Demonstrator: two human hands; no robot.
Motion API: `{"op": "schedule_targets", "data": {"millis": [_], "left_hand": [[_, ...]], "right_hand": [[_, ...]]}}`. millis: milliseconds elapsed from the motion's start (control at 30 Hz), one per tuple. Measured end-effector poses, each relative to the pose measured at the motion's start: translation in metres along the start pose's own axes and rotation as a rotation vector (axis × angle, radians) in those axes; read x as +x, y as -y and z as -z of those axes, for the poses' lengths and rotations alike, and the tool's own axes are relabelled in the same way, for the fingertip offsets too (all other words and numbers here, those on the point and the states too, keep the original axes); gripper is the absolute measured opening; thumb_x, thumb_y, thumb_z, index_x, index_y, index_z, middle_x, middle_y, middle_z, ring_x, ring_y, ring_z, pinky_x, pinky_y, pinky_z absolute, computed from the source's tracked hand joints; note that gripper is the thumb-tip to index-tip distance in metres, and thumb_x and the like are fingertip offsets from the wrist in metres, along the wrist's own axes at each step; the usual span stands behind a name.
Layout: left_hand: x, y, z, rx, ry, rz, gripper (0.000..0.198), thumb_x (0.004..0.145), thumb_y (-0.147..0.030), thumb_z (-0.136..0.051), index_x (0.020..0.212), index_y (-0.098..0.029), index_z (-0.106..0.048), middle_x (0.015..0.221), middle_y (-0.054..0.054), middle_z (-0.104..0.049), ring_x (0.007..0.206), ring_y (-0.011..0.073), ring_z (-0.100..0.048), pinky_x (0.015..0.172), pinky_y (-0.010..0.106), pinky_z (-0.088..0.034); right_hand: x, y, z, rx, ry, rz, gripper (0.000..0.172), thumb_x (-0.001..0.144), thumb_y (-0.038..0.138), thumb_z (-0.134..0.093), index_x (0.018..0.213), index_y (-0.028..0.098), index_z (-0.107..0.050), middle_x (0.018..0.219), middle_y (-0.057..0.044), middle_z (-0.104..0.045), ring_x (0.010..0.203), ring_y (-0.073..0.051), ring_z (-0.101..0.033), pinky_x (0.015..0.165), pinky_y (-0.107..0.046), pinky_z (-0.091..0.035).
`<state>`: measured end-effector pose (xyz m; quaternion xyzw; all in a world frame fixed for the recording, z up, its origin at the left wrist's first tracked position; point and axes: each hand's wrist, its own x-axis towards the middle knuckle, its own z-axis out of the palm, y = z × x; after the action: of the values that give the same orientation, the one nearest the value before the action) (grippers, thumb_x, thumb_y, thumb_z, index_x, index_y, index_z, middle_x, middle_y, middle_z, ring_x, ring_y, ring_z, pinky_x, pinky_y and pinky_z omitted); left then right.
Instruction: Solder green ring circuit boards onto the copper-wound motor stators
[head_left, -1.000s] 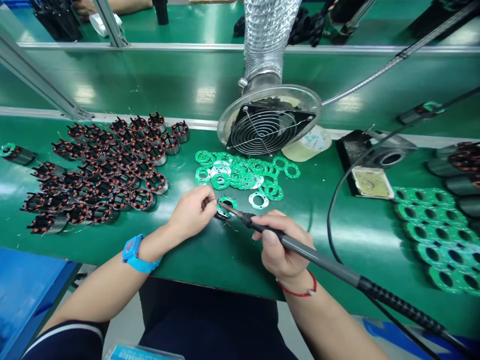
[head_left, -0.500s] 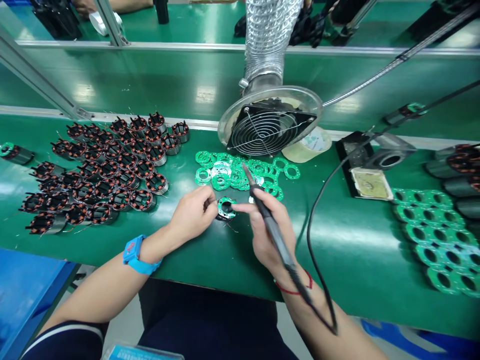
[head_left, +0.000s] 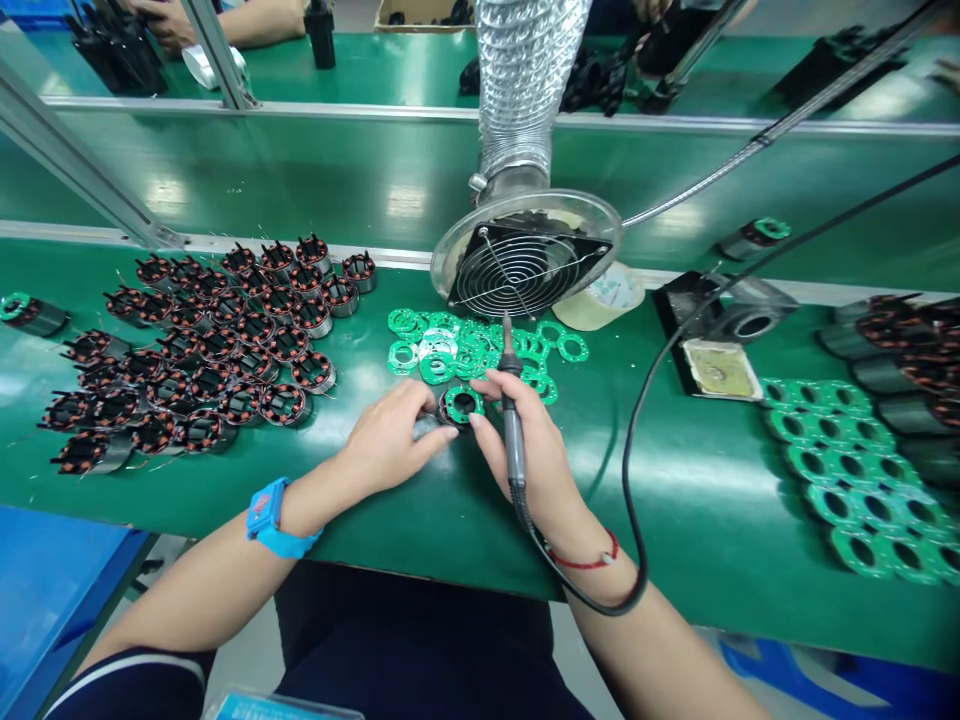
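A motor stator with a green ring-shaped circuit board (head_left: 475, 402) on top stands in front of me between my hands. My left hand (head_left: 390, 435) grips its left side, thumb at the front and index finger curled behind. In my right hand (head_left: 536, 450) is a soldering iron (head_left: 514, 440), its tip pointing away from me and up over the loose boards. The thumb and index finger of that hand reach to the right edge of the stator. Just beyond lies a heap of loose green ring boards (head_left: 439, 345).
Many wound stators (head_left: 214, 380) crowd the left. A fume extractor fan (head_left: 517, 268) hangs above the loose boards, with a tape roll (head_left: 604, 298) behind. To the right are a soldering stand with sponge (head_left: 720, 370), rows of boarded stators (head_left: 851, 465) and the iron's looping cable (head_left: 636, 450).
My right hand has turned the soldering iron more upright, its tip moving away from me. My left fingers have spread from a pinch to around the stator. The view has shifted slightly.
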<state>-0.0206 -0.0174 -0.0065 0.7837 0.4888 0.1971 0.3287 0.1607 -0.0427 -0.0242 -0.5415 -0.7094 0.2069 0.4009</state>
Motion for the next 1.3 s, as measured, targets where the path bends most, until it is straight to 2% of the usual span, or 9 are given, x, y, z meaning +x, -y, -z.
{"op": "schedule_targets", "data": {"millis": [133, 333, 500, 633, 733, 1000, 1133, 1233, 1300], "left_hand": [[-0.002, 0.002, 0.002, 0.097, 0.048, -0.043, 0.011, 0.083, -0.023, -0.054, 0.091, -0.020, -0.047, 0.090, 0.003, -0.054, 0.079, 0.0183, -0.051, 0.069, 0.031, -0.041], [0.001, 0.004, 0.015, 0.108, -0.019, -0.087, 0.008, 0.087, -0.015, -0.046, 0.083, -0.019, -0.051, 0.084, 0.003, -0.054, 0.081, 0.0179, -0.052, 0.072, 0.031, -0.040], [0.004, 0.002, 0.014, -0.080, -0.056, -0.080, 0.009, 0.086, -0.014, -0.050, 0.079, -0.018, -0.054, 0.080, 0.002, -0.056, 0.077, 0.0152, -0.052, 0.069, 0.027, -0.040], [0.005, 0.000, 0.011, -0.194, -0.042, -0.014, 0.008, 0.084, -0.015, -0.052, 0.078, -0.017, -0.058, 0.077, 0.001, -0.056, 0.071, 0.0129, -0.050, 0.065, 0.024, -0.040], [0.005, 0.002, 0.010, -0.270, -0.039, 0.051, 0.008, 0.083, -0.018, -0.053, 0.078, -0.017, -0.059, 0.076, 0.000, -0.056, 0.066, 0.0114, -0.049, 0.060, 0.023, -0.039], [0.008, 0.006, 0.010, -0.423, -0.043, 0.166, 0.008, 0.078, -0.018, -0.051, 0.071, -0.016, -0.054, 0.066, -0.004, -0.052, 0.059, 0.0090, -0.044, 0.055, 0.021, -0.035], [0.010, 0.006, 0.011, -0.391, -0.029, 0.161, 0.008, 0.075, -0.014, -0.051, 0.067, -0.015, -0.053, 0.062, -0.005, -0.049, 0.057, 0.0083, -0.042, 0.054, 0.020, -0.032], [0.012, 0.006, 0.011, -0.381, -0.013, 0.174, 0.008, 0.074, -0.012, -0.051, 0.066, -0.015, -0.052, 0.061, -0.005, -0.048, 0.057, 0.0084, -0.041, 0.053, 0.020, -0.031], [0.012, 0.006, 0.010, -0.388, -0.006, 0.180, 0.008, 0.074, -0.012, -0.051, 0.067, -0.016, -0.051, 0.060, -0.005, -0.048, 0.056, 0.0085, -0.041, 0.053, 0.020, -0.031]], "right_hand": [[-0.002, -0.001, 0.000, -0.002, -0.002, 0.002, 0.044, 0.087, 0.024, -0.056, 0.129, 0.025, -0.042, 0.119, -0.009, -0.063, 0.110, -0.024, -0.059, 0.095, -0.046, -0.047], [-0.003, -0.003, 0.000, -0.004, 0.030, 0.066, 0.045, 0.087, 0.021, -0.055, 0.130, 0.024, -0.042, 0.120, -0.011, -0.062, 0.110, -0.025, -0.059, 0.092, -0.045, -0.049], [-0.003, 0.005, -0.001, -0.031, 0.085, 0.181, 0.045, 0.086, 0.019, -0.055, 0.130, 0.025, -0.042, 0.115, -0.010, -0.064, 0.103, -0.025, -0.060, 0.087, -0.044, -0.050], [-0.004, 0.013, -0.001, -0.046, 0.104, 0.297, 0.049, 0.085, 0.018, -0.053, 0.132, 0.025, -0.040, 0.122, -0.009, -0.062, 0.107, -0.026, -0.057, 0.086, -0.046, -0.048], [-0.005, 0.014, -0.001, -0.086, 0.083, 0.341, 0.051, 0.085, 0.017, -0.053, 0.133, 0.027, -0.040, 0.119, -0.008, -0.065, 0.106, -0.026, -0.058, 0.084, -0.045, -0.048], [-0.003, 0.015, 0.000, -0.054, 0.059, 0.318, 0.046, 0.087, 0.011, -0.050, 0.130, 0.026, -0.043, 0.101, -0.004, -0.073, 0.094, -0.023, -0.064, 0.083, -0.042, -0.047], [-0.008, 0.014, 0.003, 0.051, -0.060, 0.221, 0.045, 0.089, 0.014, -0.052, 0.131, 0.025, -0.045, 0.096, -0.004, -0.074, 0.093, -0.022, -0.067, 0.082, -0.040, -0.050], [-0.016, 0.010, 0.006, 0.166, -0.161, 0.101, 0.035, 0.090, 0.019, -0.053, 0.124, 0.025, -0.053, 0.092, -0.004, -0.072, 0.079, -0.020, -0.069, 0.072, -0.037, -0.053], [-0.020, 0.008, 0.008, 0.215, -0.201, 0.080, 0.026, 0.089, 0.024, -0.053, 0.115, 0.024, -0.059, 0.081, -0.003, -0.070, 0.067, -0.019, -0.066, 0.065, -0.035, -0.052]]}}
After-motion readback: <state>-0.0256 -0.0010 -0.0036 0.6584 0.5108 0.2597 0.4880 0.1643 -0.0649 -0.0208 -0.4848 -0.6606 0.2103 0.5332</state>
